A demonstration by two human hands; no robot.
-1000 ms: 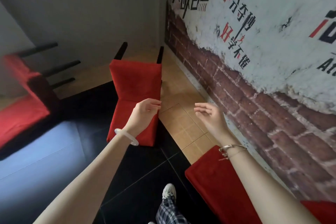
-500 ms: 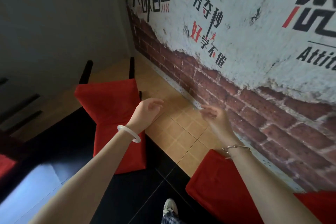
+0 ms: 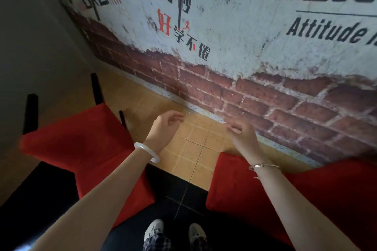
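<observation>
view swung toward the printed wall (image 3: 224, 26); left hand (image 3: 166, 126) slid clear of the left red chair (image 3: 81, 144), right hand (image 3: 242, 134) beside it, both over the tan floor tiles (image 3: 193, 149). both loosely curled, holding nothing. right red chair (image 3: 306, 189) lies under the right forearm. neither chair gripped yet; work looks barely begun

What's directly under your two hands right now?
Tan tiled floor lies below the left hand and right hand, between the left red padded chair and the right red padded chair. The hands and wrists cover the tiles straight beneath them; both hands seem empty.
</observation>
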